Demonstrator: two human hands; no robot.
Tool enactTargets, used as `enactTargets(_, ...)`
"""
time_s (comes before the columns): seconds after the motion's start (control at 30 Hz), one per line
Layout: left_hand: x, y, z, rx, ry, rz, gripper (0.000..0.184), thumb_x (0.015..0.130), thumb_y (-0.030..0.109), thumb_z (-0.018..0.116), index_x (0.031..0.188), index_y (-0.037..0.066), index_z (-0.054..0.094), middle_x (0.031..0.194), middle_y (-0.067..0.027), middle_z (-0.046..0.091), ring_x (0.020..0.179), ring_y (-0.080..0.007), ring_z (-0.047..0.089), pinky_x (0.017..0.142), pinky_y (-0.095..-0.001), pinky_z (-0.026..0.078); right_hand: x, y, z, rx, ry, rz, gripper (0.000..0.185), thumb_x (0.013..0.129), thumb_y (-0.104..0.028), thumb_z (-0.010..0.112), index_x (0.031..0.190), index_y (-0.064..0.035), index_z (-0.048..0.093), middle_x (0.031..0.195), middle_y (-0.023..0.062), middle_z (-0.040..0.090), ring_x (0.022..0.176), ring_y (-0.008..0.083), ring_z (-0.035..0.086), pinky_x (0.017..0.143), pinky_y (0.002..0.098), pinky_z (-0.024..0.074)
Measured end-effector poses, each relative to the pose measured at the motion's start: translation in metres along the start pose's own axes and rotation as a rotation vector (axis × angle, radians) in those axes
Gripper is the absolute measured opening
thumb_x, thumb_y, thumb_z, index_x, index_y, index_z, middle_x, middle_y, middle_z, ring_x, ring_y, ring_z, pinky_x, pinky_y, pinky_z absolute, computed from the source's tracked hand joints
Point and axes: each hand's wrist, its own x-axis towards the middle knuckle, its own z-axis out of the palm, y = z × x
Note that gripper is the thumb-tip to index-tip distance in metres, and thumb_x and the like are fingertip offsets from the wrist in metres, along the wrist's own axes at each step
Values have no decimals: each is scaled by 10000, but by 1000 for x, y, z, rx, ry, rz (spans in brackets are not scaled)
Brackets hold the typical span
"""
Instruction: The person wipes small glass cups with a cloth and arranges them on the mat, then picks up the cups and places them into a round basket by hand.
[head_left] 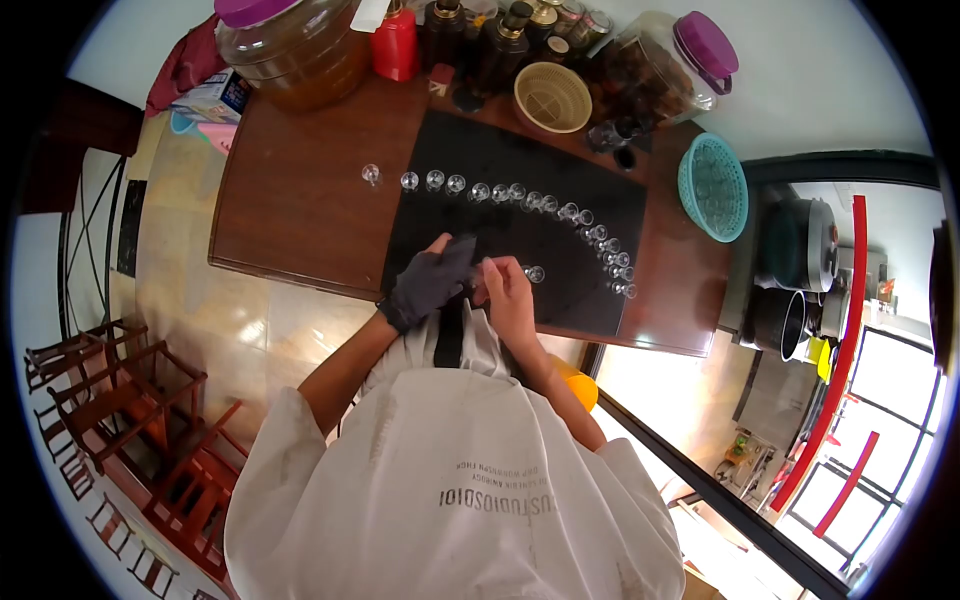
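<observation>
My left hand point(434, 283) is covered in dark grey fabric that looks like a glove, with a bare fingertip showing. Its fingers curl inward, and whatever they hold is hidden. Close beside it, my bare right hand point(508, 300) pinches what appears to be a small clear glass point(478, 281), mostly covered by the fingers. Just right of that hand, a single small glass point(533, 273) stands on the black mat point(480, 228). Several similar glasses point(501, 193) form a curved row across the mat. At the row's left end, one glass point(371, 174) sits on bare wood.
Along the back of the brown table point(310, 200) are a large jar point(300, 60), a red bottle point(396, 45), dark bottles point(500, 45), a beige basket point(552, 97) and a purple-lidded jar point(660, 70). A turquoise basket point(713, 187) holding clear glasses is at right.
</observation>
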Motion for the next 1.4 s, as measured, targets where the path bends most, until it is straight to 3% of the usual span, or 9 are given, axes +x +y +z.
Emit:
enactTargets(0.07, 5, 6, 0, -173, -77, -463, 283, 859, 193, 576, 1071, 15, 514, 897, -199, 600, 806, -339, 633, 613, -370, 484, -1, 0, 2, 1, 6, -5, 134, 936, -116, 577, 963, 7, 535, 802, 31, 588, 678, 75, 547, 600, 215, 464)
enactTargets(0.17, 9, 7, -2, -96, -51, -488, 304, 842, 211, 605, 1061, 17, 520, 910, -211, 587, 841, -340, 634, 625, -378, 494, -7, -1, 13, 5, 2, -55, 161, 923, -134, 606, 965, 0, 527, 774, 25, 583, 667, 69, 538, 578, 216, 457)
enactTargets(0.2, 7, -4, 0, -95, -46, -488, 304, 842, 211, 605, 1061, 17, 520, 910, -211, 587, 841, -340, 634, 625, -378, 494, -7, -1, 16, 8, -8, -101, 176, 912, -139, 623, 968, -4, 527, 768, 23, 582, 665, 68, 538, 580, 220, 454)
enactTargets(0.27, -3, -34, 7, 335, 50, 85, 228, 922, 222, 541, 1041, 28, 559, 751, -109, 616, 678, -176, 609, 615, -322, 465, -7, -1, 14, -90, -38, -141, 197, 894, -139, 646, 971, -4, 525, 762, 28, 582, 661, 73, 540, 586, 225, 454)
enactTargets(0.47, -6, -41, 6, -191, -7, -320, 266, 907, 185, 551, 1080, -17, 556, 929, -115, 647, 795, -209, 641, 661, -322, 496, -8, -15, 16, -371, -106, -298, 248, 831, -117, 706, 974, -12, 532, 743, 51, 580, 653, 111, 557, 606, 244, 459)
enactTargets(0.6, -7, -37, 2, -105, -15, -238, 300, 887, 100, 528, 1172, 9, 525, 930, -145, 638, 755, -279, 637, 658, -345, 513, -8, -13, 13, -451, -136, -441, 256, 798, -87, 724, 991, -30, 565, 772, 61, 571, 671, 161, 570, 622, 267, 474)
enactTargets(0.67, -9, -47, 5, 55, 59, 159, 346, 856, 80, 561, 1192, 8, 522, 956, -154, 645, 797, -285, 650, 689, -336, 520, -8, -15, 11, -463, -150, -449, 264, 788, -71, 726, 999, -32, 572, 795, 67, 567, 691, 174, 572, 636, 273, 479)
enactTargets(0.97, -7, -43, -8, 61, -146, 121, 710, 655, 127, 744, 1282, -44, 458, 1063, -179, 636, 979, -319, 632, 848, -371, 502, -7, -13, 6, -419, -160, -472, 292, 773, -10, 714, 1036, -24, 587, 879, 91, 565, 770, 197, 585, 701, 287, 497)
enactTargets(1.4, -1, -26, -16, -49, -270, -51, 793, 657, 128, 731, 1354, -8, 377, 965, -143, 646, 853, -324, 631, 800, -371, 497, -3, 18, -17, -148, -172, -139, 287, 816, -21, 697, 1078, -24, 579, 989, 60, 636, 868, 115, 609, 754, 255, 506)
